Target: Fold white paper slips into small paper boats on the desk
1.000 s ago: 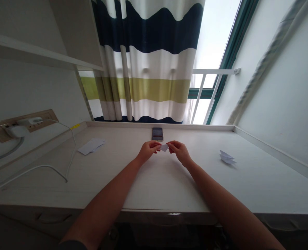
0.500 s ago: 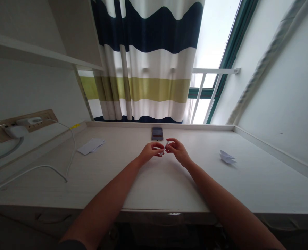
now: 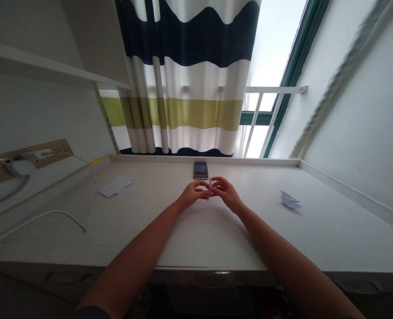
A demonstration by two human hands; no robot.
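Above the middle of the white desk [image 3: 196,230], my left hand [image 3: 191,194] and my right hand [image 3: 225,191] meet fingertip to fingertip. Both pinch one small piece of white folded paper [image 3: 210,185], now turned nearly edge-on, so only a thin sliver shows between the fingers. A dark phone [image 3: 200,170] lies flat just beyond the hands, near the desk's far edge.
A folded white paper shape [image 3: 289,200] rests on the desk at the right. Loose white sheets [image 3: 116,185] lie at the left, near a white cable [image 3: 60,215] running from a wall socket [image 3: 26,159]. A striped curtain [image 3: 189,79] and a window stand behind.
My hands have drawn closer together. The paper between them, seen broad and flat a second ago, has been folded or turned until it shows only as a narrow strip.
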